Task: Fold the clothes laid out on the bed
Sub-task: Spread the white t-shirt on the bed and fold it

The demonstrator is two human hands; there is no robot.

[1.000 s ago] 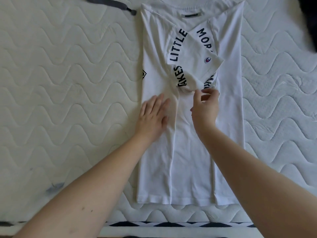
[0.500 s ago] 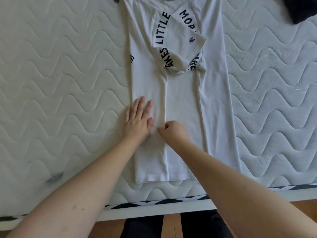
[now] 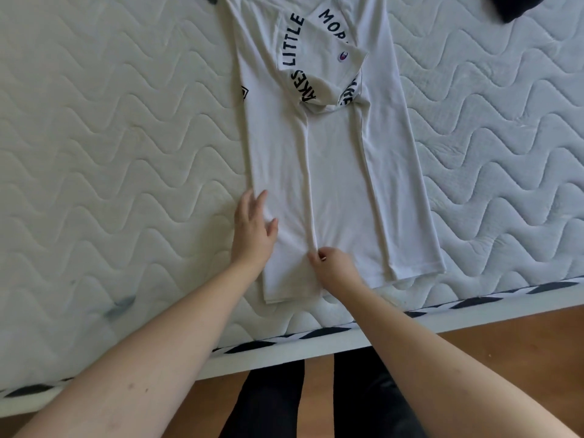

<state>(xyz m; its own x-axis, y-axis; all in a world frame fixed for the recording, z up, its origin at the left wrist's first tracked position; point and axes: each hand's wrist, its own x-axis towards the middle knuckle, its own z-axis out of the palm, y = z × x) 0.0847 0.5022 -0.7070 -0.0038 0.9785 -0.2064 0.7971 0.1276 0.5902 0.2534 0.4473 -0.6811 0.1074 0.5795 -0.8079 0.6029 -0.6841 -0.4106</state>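
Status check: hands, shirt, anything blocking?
Left hand flat on white T-shirt. Right hand pinching its centre fold near hem. Sides folded in. Nothing blocking.

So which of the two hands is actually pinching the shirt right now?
The right hand, curled and pinching the white T-shirt at the inner fold edge near the hem. The left hand lies with straight fingers on the shirt's left side.

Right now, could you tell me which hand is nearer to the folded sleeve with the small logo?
Left, narrowly. The left hand lies flat on the shirt's left edge below the sleeve; the right hand pinches fabric nearer the hem.
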